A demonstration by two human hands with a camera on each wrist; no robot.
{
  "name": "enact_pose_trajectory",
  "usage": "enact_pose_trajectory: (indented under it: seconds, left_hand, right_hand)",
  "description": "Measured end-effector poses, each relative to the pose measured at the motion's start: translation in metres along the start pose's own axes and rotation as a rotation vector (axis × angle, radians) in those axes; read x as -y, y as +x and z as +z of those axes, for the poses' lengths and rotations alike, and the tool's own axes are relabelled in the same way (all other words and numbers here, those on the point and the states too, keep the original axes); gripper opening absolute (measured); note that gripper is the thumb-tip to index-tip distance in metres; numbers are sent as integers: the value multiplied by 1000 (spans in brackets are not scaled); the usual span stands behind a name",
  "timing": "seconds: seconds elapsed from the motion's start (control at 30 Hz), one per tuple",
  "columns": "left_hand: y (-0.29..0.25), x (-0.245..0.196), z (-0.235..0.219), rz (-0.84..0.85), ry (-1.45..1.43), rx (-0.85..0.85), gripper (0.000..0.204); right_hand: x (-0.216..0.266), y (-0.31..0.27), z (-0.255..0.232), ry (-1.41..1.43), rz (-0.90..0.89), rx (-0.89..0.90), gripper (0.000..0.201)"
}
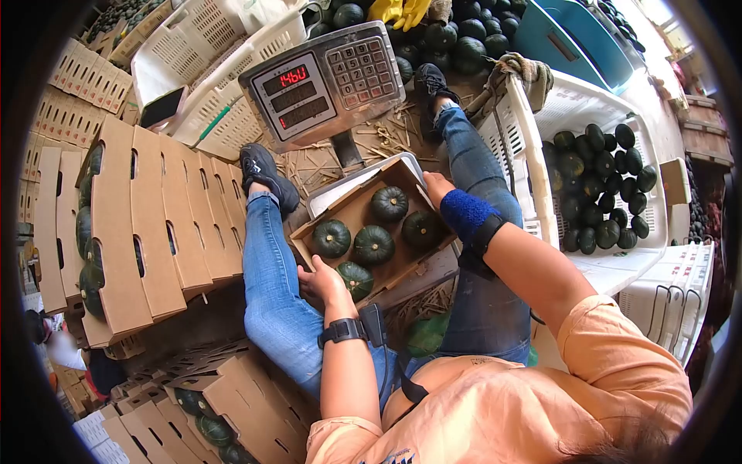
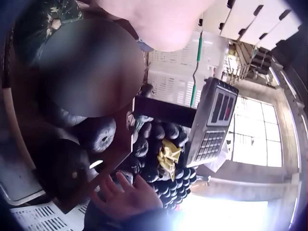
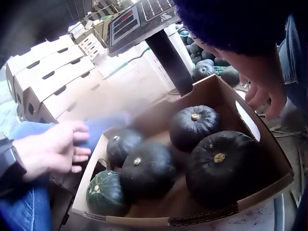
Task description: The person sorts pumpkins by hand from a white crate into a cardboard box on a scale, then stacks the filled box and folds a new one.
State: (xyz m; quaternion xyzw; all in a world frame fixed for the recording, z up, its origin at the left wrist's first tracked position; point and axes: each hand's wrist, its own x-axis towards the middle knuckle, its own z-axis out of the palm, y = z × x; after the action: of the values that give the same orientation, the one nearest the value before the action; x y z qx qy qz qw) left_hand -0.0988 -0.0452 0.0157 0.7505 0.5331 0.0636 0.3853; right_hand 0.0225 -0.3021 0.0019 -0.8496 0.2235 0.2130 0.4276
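Note:
A shallow cardboard box (image 1: 395, 288) holding several dark green kabocha squashes (image 1: 374, 245) sits on the platform of a digital scale (image 1: 325, 81), between the person's legs. Beside the box's near-left end is the left hand (image 1: 326, 282), its fingers extended and holding nothing. The right wrist view shows that hand (image 3: 55, 149) a little apart from the cardboard wall. At the opposite end, the right hand (image 1: 439, 188) is just outside the box, with fingers hanging loosely in the right wrist view (image 3: 262, 82). Red digits glow on the scale's display (image 1: 292, 78).
Stacked cardboard boxes (image 1: 147, 224) stand close at the left, with more boxes of squashes (image 1: 239, 394) at lower left. A white crate (image 1: 533, 155) with small dark squashes (image 1: 603, 185) is at the right. Loose squashes (image 1: 468, 54) and yellow gloves (image 1: 400, 11) lie behind the scale.

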Motion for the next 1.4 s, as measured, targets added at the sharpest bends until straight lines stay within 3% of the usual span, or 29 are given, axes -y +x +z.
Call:
enact_pose_trajectory:
  seconds: [0.07, 0.1, 0.17, 0.2, 0.23, 0.3, 0.4, 0.43, 0.5, 0.57, 0.63, 0.7, 0.77, 0.8, 0.93, 1.13, 1.37, 1.4]
  left_hand:
    - [-26, -30, -19, 398, 46, -9, 49]
    - [-37, -42, -14, 699, 4, -25, 41]
    - [-50, -64, 11, 884, -1, 224, 37]
    - [-52, -69, 33, 964, 86, 205, 44]
    - [-54, -75, 49, 919, 238, 238, 53]
    - [-50, -85, 81, 654, 529, 499, 68]
    - [-27, -88, 104, 511, 385, 835, 83]
    - [-13, -73, 125, 528, 407, 833, 78]
    - [-5, -64, 118, 457, 11, 1030, 69]
    - [-39, -96, 57, 215, -574, 1154, 63]
    - [-59, -109, 9, 207, -739, 1113, 64]
    - [-72, -115, -25, 374, -744, 1009, 66]
    - [-81, -119, -50, 461, -666, 898, 68]
    - [-82, -120, -61, 444, -616, 898, 69]
    - [-100, -129, -86, 409, -761, 966, 60]
    - [-109, -128, -84, 467, -728, 778, 52]
    - [-104, -121, -75, 475, -746, 759, 48]
    - [-103, -120, -71, 364, -772, 773, 47]
  right_hand:
    - [0, -5, 12, 115, -45, -113, 51]
    - [5, -6, 11, 141, -36, -149, 50]
    - [15, -13, 6, 192, -11, -220, 48]
    - [17, -12, 7, 258, -24, -250, 45]
    - [18, -9, 10, 357, -47, -251, 44]
    - [18, -6, 16, 545, -88, -261, 42]
    - [82, -63, -30, 706, -172, -93, 40]
    - [95, -76, -45, 721, -230, -26, 40]
    - [105, -100, -71, 684, -286, 2, 40]
    - [96, -107, -84, 645, -255, 121, 47]
    - [110, -122, -83, 599, -167, 309, 54]
    - [110, -130, -73, 377, -383, 481, 62]
    - [111, -139, -69, 323, -504, 750, 62]
    - [108, -142, -62, 450, -514, 800, 61]
    - [103, -147, -54, 474, -694, 766, 59]
    - [107, -160, -56, 277, -905, 512, 59]
    - [107, -160, -60, 215, -864, 515, 55]
    - [109, -158, -62, 197, -810, 537, 55]
